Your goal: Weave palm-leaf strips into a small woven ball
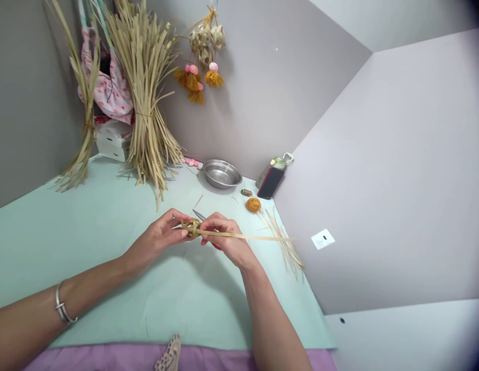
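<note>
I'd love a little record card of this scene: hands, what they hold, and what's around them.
Left hand: grips a small woven ball
Right hand: fingertips at the ball's other side
Straw strip: extends from the ball across the right hand
Left wrist: silver bracelet
Behind the hands: scissors, partly hidden
Far edge of table: metal bowl; phone propped against a bottle
Against the wall: large straw bundle, upright
Hanging above: woven balls with orange tassels
</note>
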Available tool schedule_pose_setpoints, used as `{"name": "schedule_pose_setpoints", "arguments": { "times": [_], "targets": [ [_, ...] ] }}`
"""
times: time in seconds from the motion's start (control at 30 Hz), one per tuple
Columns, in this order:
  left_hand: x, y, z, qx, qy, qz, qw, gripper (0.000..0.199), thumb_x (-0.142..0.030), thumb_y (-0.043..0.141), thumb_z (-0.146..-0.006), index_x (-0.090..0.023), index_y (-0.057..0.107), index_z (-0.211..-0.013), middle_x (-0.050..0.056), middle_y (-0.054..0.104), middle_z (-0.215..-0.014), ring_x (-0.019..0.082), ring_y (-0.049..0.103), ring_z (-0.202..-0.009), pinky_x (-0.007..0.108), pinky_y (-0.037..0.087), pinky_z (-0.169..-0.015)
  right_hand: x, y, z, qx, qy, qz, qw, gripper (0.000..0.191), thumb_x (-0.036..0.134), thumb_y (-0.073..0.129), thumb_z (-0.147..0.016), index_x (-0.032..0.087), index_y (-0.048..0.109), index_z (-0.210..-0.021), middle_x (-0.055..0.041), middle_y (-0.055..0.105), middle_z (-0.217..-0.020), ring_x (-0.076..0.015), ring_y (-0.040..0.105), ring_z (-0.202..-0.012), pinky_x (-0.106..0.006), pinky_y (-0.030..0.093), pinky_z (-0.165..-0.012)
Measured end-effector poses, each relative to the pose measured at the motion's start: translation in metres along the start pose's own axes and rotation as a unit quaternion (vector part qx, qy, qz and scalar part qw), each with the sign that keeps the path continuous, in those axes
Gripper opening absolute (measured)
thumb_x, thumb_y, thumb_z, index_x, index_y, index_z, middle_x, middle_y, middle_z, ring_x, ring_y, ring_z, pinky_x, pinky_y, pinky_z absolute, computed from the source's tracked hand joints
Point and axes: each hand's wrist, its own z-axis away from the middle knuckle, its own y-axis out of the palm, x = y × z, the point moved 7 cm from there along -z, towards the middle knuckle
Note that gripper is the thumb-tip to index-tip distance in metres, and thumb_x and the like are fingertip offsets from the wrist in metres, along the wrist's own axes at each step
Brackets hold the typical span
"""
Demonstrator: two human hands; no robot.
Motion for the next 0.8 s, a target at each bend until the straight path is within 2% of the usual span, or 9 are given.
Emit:
{"name": "schedule_pose_setpoints", "arguments": {
  "times": [0.23, 0.37, 0.53, 0.8],
  "targets": [
    [-0.001, 0.0, 0.0, -0.026, -0.007, 0.0, 1.0, 0.013, -0.031, 0.066, -0.089, -0.023, 0.06, -0.098, 0.002, 0.065, -0.11, 0.022, 0.064, -0.104, 0.044, 0.048, -0.103, -0.007, 0.001, -0.003, 0.002, 0.003, -0.006, 1.0, 0.003, 0.021, 0.071, -0.073, 0.02, 0.07, -0.076, 0.0016, 0.055, -0.087, -0.0098, 0.061, -0.064, -0.025, 0.046, -0.06],
    [-0.001, -0.001, 0.0, -0.031, -0.005, 0.0, 0.999, 0.014, -0.032, 0.067, -0.088, -0.023, 0.061, -0.098, 0.002, 0.067, -0.108, 0.022, 0.065, -0.104, 0.045, 0.048, -0.103, -0.012, 0.004, -0.005, -0.01, -0.001, -0.04, 0.999, 0.012, 0.029, 0.077, -0.071, 0.02, 0.069, -0.073, 0.0014, 0.055, -0.084, -0.0108, 0.06, -0.064, -0.028, 0.049, -0.066],
    [0.001, -0.005, 0.001, -0.045, -0.015, 0.005, 0.999, 0.015, -0.032, 0.067, -0.087, -0.022, 0.061, -0.097, 0.003, 0.067, -0.105, 0.021, 0.065, -0.103, 0.045, 0.048, -0.102, -0.015, 0.006, -0.006, -0.033, 0.009, -0.083, 0.996, 0.021, 0.036, 0.081, -0.065, 0.02, 0.069, -0.072, 0.0014, 0.057, -0.082, -0.0126, 0.06, -0.063, -0.028, 0.049, -0.064],
    [0.004, -0.006, -0.001, -0.047, -0.014, -0.003, 0.999, 0.015, -0.033, 0.067, -0.089, -0.022, 0.059, -0.097, 0.002, 0.067, -0.109, 0.021, 0.066, -0.103, 0.044, 0.048, -0.103, -0.02, 0.008, -0.008, -0.05, -0.001, -0.09, 0.995, 0.015, 0.03, 0.08, -0.068, 0.019, 0.07, -0.072, 0.0011, 0.056, -0.083, -0.0111, 0.059, -0.062, -0.028, 0.048, -0.065]
  ]
}}
